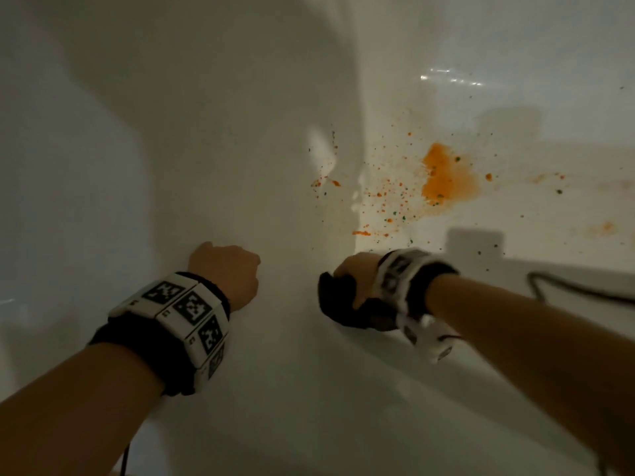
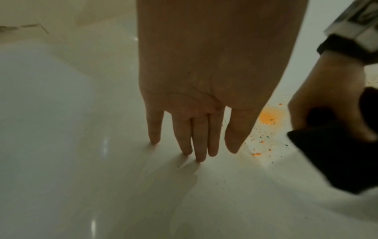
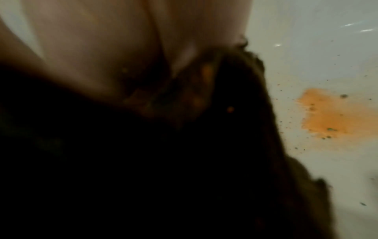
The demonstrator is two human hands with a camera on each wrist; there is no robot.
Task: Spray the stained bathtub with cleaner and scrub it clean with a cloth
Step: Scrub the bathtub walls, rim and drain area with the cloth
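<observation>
Right hand [image 1: 354, 269] is wrapped tight around a dark cloth [image 1: 347, 304], fingers curled into it, the bundle pressed down on the white bathtub [image 1: 275, 389] near the middle of the head view. From the left wrist camera that cloth [image 2: 337, 158] hangs below the knuckles [image 2: 327, 100] as a dark, soft, bunched shape, blurred at the edges. Up close on the right wrist view the cloth [image 3: 204, 153] fills most of the frame, fuzzy-edged, with orange smears caught in its folds.

Left hand [image 1: 226, 273] sits at about nine o'clock from the cloth, holding nothing. The left wrist view shows it plainly: fingers [image 2: 199, 137] straight and spread a little, tips planted on the glossy tub surface [image 2: 81, 177].

Out from the hands now, at one o'clock from the cloth, there's the big orange stain [image 1: 446, 176], a dense blot with a paler washed edge, apart from the cloth. Around it a scatter of fine orange and green specks [image 1: 388, 194] runs toward the shaded curve of the tub wall. A fainter orange smudge [image 1: 604, 228] lies at three o'clock, far right.

The tub is smooth, white and shiny, with small light glints high on the right; the left side falls into grey shadow. Both wrists carry black straps with white blocks printed with black-and-white square marker patterns [image 1: 192, 304]; small characters on them are too tiny to read. A dark cable [image 1: 577, 286] trails along the right edge
</observation>
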